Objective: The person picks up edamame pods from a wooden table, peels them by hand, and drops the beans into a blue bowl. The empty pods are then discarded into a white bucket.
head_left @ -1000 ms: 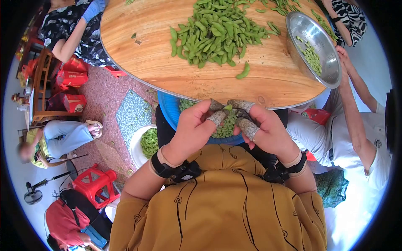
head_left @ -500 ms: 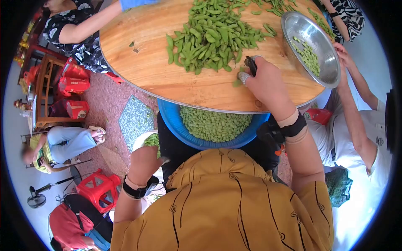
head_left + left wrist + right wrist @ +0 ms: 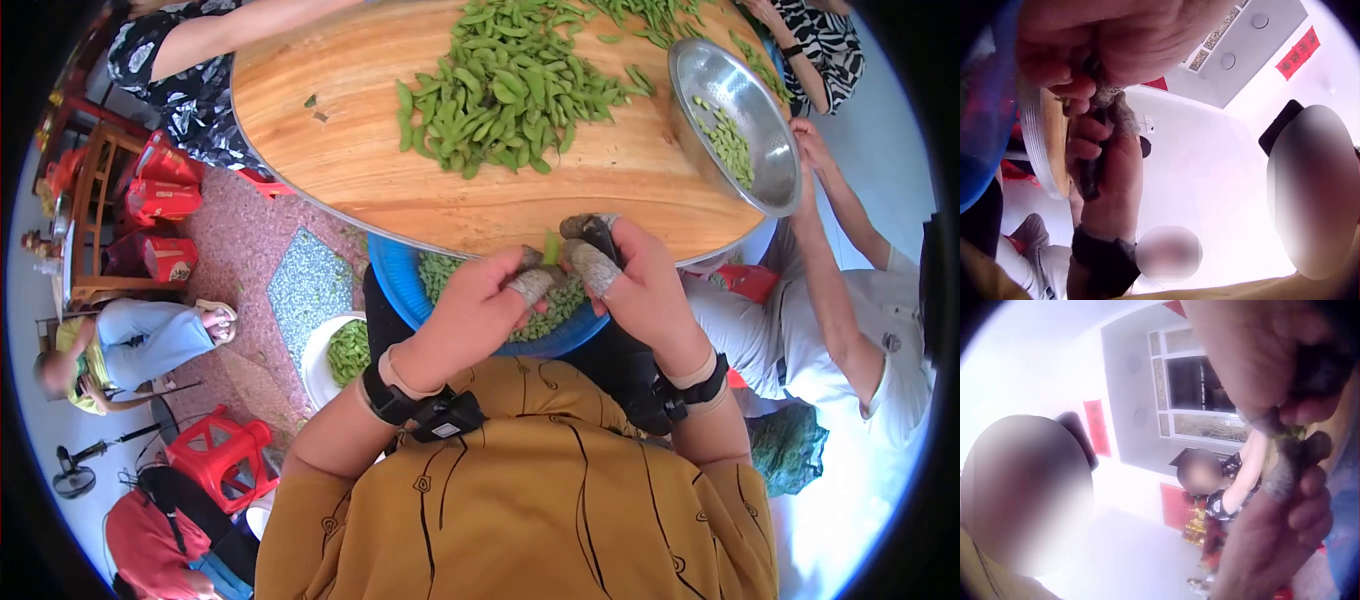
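Observation:
Over the blue basin (image 3: 395,270) of shelled beans, my two hands meet at the table's near edge. My left hand (image 3: 470,305) pinches a green soybean pod (image 3: 552,247) between thumb and index finger, both in grey wraps. My right hand (image 3: 645,295), wrapped the same way, holds a small black tool (image 3: 601,238) close against the pod. In the left wrist view the black handle (image 3: 1090,178) runs along the right palm; the tool's kind cannot be told. Pods lie in a big heap (image 3: 500,90) on the round wooden table (image 3: 330,150).
A steel colander (image 3: 785,150) with some shelled beans stands tilted at the table's right, a person's hand (image 3: 810,145) beside it. A white bucket (image 3: 318,360) of green pods sits on the floor at left, near a red stool (image 3: 225,455). Another person's arm (image 3: 250,30) reaches across the far left.
My right hand reached to the table for the lone pod and came back to my left hand. My left hand went over the white bucket, then returned and now pinches a pod.

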Action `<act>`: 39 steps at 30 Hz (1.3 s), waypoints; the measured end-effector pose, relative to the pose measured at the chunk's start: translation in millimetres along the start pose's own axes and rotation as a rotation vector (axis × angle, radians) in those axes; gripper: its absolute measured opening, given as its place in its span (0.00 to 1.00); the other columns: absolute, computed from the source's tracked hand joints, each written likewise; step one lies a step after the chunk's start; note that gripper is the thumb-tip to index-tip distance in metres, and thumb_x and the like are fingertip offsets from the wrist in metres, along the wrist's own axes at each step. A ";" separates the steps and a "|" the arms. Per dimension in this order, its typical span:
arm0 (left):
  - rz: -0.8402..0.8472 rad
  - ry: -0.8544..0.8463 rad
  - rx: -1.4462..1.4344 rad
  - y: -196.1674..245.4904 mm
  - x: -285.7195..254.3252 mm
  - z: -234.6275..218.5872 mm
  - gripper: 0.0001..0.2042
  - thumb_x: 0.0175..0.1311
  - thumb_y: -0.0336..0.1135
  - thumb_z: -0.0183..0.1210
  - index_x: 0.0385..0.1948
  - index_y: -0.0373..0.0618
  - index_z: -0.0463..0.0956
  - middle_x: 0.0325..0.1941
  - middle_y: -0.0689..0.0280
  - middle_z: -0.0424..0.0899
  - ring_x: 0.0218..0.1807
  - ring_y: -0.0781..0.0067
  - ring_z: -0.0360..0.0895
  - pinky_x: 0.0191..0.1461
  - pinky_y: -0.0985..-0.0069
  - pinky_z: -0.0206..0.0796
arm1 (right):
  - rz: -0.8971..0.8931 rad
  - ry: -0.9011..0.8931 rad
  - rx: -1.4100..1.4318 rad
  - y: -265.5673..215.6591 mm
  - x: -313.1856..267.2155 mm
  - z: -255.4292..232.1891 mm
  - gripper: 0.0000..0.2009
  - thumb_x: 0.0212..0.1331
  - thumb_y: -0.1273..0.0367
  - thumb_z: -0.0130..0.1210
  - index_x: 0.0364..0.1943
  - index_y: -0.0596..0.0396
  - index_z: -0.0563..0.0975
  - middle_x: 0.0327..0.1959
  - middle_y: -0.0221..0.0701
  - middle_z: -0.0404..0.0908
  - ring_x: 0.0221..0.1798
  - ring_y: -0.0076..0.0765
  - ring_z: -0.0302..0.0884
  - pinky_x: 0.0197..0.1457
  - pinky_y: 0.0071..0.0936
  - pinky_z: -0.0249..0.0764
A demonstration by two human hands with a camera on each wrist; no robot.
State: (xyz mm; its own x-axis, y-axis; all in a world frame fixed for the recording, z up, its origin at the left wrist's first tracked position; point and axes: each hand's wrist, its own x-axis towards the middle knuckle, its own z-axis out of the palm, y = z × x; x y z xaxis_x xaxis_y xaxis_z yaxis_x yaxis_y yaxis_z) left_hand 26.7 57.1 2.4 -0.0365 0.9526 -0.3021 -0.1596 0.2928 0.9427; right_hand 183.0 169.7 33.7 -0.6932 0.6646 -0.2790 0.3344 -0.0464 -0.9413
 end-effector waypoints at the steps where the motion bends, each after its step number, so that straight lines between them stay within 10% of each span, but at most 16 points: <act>1: -0.021 0.039 -0.032 3.1 -1.4 -2.4 0.09 0.61 0.24 0.47 0.40 0.40 0.75 0.29 0.72 0.76 0.25 0.86 0.67 0.29 0.86 0.61 | -0.012 -0.028 0.003 -1.6 -4.5 -1.0 0.11 0.57 0.73 0.53 0.43 0.62 0.74 0.26 0.26 0.77 0.22 0.18 0.68 0.25 0.19 0.66; 12: 0.064 0.088 -0.024 -5.6 -5.4 -1.6 0.09 0.58 0.22 0.46 0.37 0.37 0.74 0.29 0.70 0.75 0.29 0.80 0.67 0.34 0.80 0.63 | -0.137 -0.160 -0.122 9.0 -12.9 4.7 0.17 0.47 0.80 0.45 0.45 0.61 0.73 0.29 0.34 0.78 0.32 0.30 0.76 0.36 0.26 0.71; 21: 0.533 0.237 0.919 -7.5 -14.9 -7.6 0.09 0.58 0.21 0.49 0.40 0.37 0.74 0.31 0.68 0.79 0.28 0.77 0.74 0.30 0.79 0.65 | 0.112 -0.332 0.201 12.3 -8.4 4.3 0.14 0.61 0.75 0.43 0.51 0.55 0.72 0.27 0.22 0.74 0.20 0.13 0.63 0.20 0.14 0.61; 23: 0.010 -0.020 0.053 2.1 -18.8 -10.7 0.07 0.61 0.25 0.50 0.39 0.38 0.74 0.28 0.68 0.79 0.24 0.80 0.73 0.27 0.82 0.63 | 0.196 -0.418 0.419 9.9 -10.9 2.6 0.13 0.65 0.72 0.44 0.51 0.54 0.72 0.26 0.22 0.72 0.20 0.14 0.63 0.20 0.15 0.61; 27: -0.151 -0.173 -0.418 -10.2 -18.7 -20.4 0.06 0.64 0.28 0.52 0.39 0.39 0.74 0.25 0.69 0.78 0.22 0.84 0.70 0.25 0.85 0.61 | 0.391 -0.491 0.667 -0.9 -15.7 1.2 0.12 0.64 0.72 0.45 0.51 0.55 0.72 0.26 0.23 0.72 0.20 0.14 0.63 0.20 0.14 0.60; 30: -0.131 -0.115 -0.162 -11.7 -18.9 -15.7 0.07 0.61 0.26 0.54 0.39 0.38 0.74 0.24 0.69 0.77 0.22 0.84 0.69 0.25 0.84 0.61 | 0.444 -0.432 0.631 0.4 -14.8 7.2 0.11 0.64 0.72 0.45 0.48 0.57 0.72 0.26 0.24 0.72 0.21 0.14 0.64 0.19 0.14 0.62; 35: 0.551 0.227 1.112 -19.1 -24.4 -7.7 0.10 0.43 0.20 0.55 0.29 0.38 0.68 0.24 0.56 0.75 0.25 0.62 0.75 0.28 0.69 0.67 | 0.342 -0.358 0.317 10.9 -10.6 18.6 0.09 0.64 0.73 0.44 0.44 0.58 0.74 0.25 0.25 0.73 0.22 0.16 0.67 0.20 0.17 0.69; 39: 0.575 0.271 1.308 -25.8 -23.5 -7.1 0.11 0.40 0.20 0.54 0.29 0.39 0.66 0.24 0.57 0.72 0.29 0.56 0.76 0.29 0.63 0.67 | 0.344 -0.310 0.325 11.0 -10.5 22.9 0.09 0.63 0.73 0.44 0.44 0.59 0.74 0.25 0.25 0.73 0.22 0.17 0.67 0.19 0.17 0.68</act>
State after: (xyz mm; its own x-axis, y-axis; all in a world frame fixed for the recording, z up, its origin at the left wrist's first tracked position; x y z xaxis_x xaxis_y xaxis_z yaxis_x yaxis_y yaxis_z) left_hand 24.7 26.6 -15.9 0.0109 0.9607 0.2773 0.9311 -0.1109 0.3475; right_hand 179.3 145.1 21.9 -0.7505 0.3230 -0.5765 0.3943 -0.4811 -0.7830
